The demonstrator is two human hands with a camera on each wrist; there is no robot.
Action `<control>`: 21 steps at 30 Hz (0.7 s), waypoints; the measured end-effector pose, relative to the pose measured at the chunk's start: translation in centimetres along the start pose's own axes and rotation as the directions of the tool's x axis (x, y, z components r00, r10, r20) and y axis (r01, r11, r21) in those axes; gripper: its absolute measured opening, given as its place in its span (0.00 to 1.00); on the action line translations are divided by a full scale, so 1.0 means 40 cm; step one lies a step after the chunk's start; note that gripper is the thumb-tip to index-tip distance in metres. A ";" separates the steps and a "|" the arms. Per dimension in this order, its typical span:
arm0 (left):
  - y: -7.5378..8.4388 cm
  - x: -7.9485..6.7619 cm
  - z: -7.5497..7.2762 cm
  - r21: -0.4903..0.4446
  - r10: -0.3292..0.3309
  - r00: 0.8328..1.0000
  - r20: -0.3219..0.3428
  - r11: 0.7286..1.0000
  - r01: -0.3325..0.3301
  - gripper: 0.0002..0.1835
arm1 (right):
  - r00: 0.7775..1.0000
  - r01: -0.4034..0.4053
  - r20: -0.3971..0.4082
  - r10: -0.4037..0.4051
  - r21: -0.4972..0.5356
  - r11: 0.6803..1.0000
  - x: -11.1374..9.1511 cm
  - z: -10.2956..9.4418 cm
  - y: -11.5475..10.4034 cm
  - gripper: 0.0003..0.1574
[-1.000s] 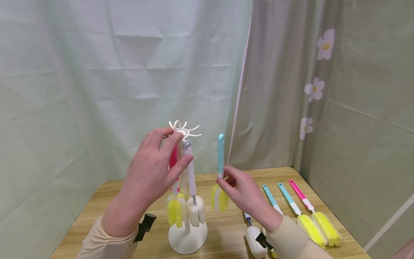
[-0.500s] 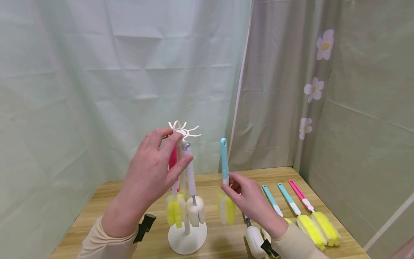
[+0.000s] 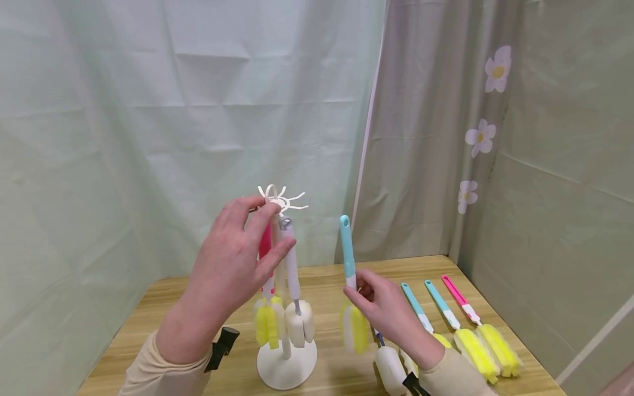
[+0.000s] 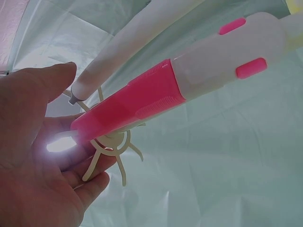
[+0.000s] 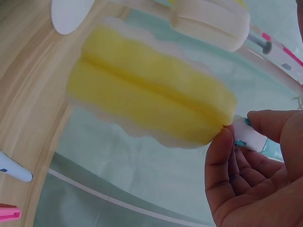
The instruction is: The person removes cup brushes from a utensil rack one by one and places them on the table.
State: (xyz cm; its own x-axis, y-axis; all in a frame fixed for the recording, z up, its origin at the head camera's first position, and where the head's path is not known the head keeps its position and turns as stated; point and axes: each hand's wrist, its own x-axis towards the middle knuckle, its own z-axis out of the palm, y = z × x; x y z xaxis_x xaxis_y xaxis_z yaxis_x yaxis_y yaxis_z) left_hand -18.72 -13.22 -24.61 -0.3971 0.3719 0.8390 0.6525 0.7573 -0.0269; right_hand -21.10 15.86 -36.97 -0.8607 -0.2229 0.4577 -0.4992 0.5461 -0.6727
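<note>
My right hand (image 3: 383, 300) pinches a sponge bottle brush by the white neck below its teal handle (image 3: 348, 242). The brush stands nearly upright, its yellow-and-white sponge (image 5: 151, 87) hanging down above the table. My left hand (image 3: 225, 264) touches the top of a white rack with curved hooks (image 4: 113, 144), thumb stretched away from the other fingers. From this rack hang a pink-handled brush (image 4: 132, 101) with a yellow sponge and a white-handled brush (image 3: 292, 264) with a cream sponge. The left fingertips are partly hidden behind the rack's hub.
The rack's round white base (image 3: 286, 374) stands on a wooden table (image 3: 223, 363). At the right lie several brushes, among them a pink-handled one (image 3: 460, 297), a teal-handled one (image 3: 441, 302) and one with a cream sponge (image 3: 390, 368). Curtains (image 3: 223, 110) enclose the table.
My right hand has moved down and slightly right, carrying the teal-handled brush away from the rack; the brush has turned and its top now leans left. My left hand has stayed at the rack.
</note>
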 end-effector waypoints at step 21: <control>0.001 0.000 0.000 0.002 -0.001 1.000 -0.003 1.000 0.001 0.30 | 0.991 -0.101 0.085 0.102 -0.019 0.995 -0.026 0.042 0.054 0.05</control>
State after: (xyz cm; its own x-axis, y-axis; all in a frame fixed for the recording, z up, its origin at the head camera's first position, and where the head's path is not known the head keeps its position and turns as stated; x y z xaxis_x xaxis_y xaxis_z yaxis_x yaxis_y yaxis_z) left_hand -18.68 -13.20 -24.60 -0.3958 0.3699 0.8405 0.6512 0.7584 -0.0271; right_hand -21.45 15.90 -39.88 -0.9125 -0.2338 0.3358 -0.4080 0.5807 -0.7045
